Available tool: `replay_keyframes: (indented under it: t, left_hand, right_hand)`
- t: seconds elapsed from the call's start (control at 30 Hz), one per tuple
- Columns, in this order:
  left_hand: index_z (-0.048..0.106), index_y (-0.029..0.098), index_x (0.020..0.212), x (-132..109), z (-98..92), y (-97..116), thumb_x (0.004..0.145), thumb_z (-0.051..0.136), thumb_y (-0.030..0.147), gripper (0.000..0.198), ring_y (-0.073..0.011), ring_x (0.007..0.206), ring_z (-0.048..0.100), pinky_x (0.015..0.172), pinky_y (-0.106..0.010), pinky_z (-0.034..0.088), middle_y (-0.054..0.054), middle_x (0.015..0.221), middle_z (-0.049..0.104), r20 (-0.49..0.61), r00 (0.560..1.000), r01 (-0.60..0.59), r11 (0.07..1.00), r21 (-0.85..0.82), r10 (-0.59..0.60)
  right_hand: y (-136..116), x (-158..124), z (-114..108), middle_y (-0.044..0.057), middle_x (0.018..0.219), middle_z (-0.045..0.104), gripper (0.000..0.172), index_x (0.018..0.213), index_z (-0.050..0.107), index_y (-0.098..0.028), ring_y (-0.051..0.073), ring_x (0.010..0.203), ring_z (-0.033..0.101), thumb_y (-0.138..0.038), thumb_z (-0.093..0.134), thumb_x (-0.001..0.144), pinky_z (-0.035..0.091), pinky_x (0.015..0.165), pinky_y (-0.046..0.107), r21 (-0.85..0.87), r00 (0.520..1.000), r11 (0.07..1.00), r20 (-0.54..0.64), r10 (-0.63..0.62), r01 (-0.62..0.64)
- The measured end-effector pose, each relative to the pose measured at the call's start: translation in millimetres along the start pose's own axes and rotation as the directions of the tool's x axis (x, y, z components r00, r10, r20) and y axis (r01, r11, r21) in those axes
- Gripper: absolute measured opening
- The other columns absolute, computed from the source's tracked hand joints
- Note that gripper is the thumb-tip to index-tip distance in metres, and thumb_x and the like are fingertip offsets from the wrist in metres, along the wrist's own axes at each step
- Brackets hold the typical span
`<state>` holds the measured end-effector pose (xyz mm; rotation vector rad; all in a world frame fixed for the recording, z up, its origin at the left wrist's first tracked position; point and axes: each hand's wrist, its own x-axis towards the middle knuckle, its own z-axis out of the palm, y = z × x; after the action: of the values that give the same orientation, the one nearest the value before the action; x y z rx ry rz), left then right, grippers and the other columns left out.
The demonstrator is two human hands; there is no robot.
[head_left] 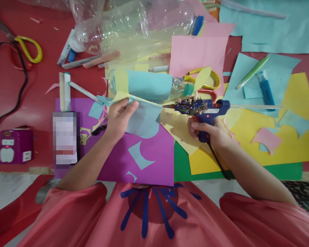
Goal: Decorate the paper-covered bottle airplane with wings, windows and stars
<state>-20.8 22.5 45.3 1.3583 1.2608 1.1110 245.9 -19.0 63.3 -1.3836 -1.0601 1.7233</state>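
Observation:
My right hand [204, 132] is wrapped round the grip of a blue hot glue gun [208, 111], whose small light glows orange. Its nozzle points left, at the right end of a light blue paper's edge [144, 118]. A pale line of what looks like glue runs along that edge. With thumb and fingers my left hand [123, 113] pinches this paper near its left end. The same paper seems to be wrapped round a clear plastic bottle [179, 88] with a green cap, lying on its side. A yellow paper strip [121, 82] crosses the wrap's left part.
Larger clear bottles [134, 24] lie at the back. Yellow-handled scissors [29, 49] are far left; another pair [216, 80] lies behind the glue gun. A phone [77, 137], a purple power adapter [16, 145], markers [266, 89] and paper scraps [141, 156] cover the red table.

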Motion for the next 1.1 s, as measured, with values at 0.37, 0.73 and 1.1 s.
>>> replay_keyframes:
  t: [0.37, 0.73, 1.1]
  left_hand:
    - [0.031, 0.021, 0.053, -1, -0.4, 0, 0.080, 0.069, 0.071, 0.068, -0.0098, 0.053, 0.019, 0.051, -0.029, 0.018, 0.005, 0.057, 0.022, -0.019, 0.999, -0.026, 1.000, 0.012, 0.027]
    - [0.036, 0.021, 0.052, -1, 0.4, 0, 0.077, 0.072, 0.071, 0.066, -0.0102, 0.054, 0.023, 0.053, -0.029, 0.020, 0.005, 0.056, 0.026, -0.023, 1.000, 0.000, 1.000, -0.018, 0.000]
    - [0.031, 0.021, 0.054, -3, 1.9, -4, 0.074, 0.069, 0.078, 0.071, -0.0102, 0.053, 0.020, 0.052, -0.031, 0.018, 0.005, 0.055, 0.022, -0.067, 0.998, -0.019, 0.999, -0.030, 0.017]
  right_hand:
    - [3, 0, -1, -0.002, 0.051, 0.052, 0.021, 0.060, 0.056, -0.021, 0.011, 0.040, 0.045, -0.031, 0.073, 0.068, 0.033, 0.042, 0.028, -0.017, 1.000, 1.000, -0.018, 0.005, -0.006]
    - [2, 1, -3, -0.003, 0.050, 0.053, 0.028, 0.061, 0.053, -0.022, 0.011, 0.039, 0.044, -0.036, 0.077, 0.068, 0.033, 0.041, 0.027, -0.011, 0.999, 0.999, 0.009, 0.033, -0.032]
    - [-1, -3, -19, 0.002, 0.055, 0.062, 0.038, 0.082, 0.069, -0.017, 0.011, 0.042, 0.048, -0.055, 0.072, 0.080, 0.034, 0.046, 0.028, -0.063, 0.995, 0.998, 0.098, 0.013, -0.007]
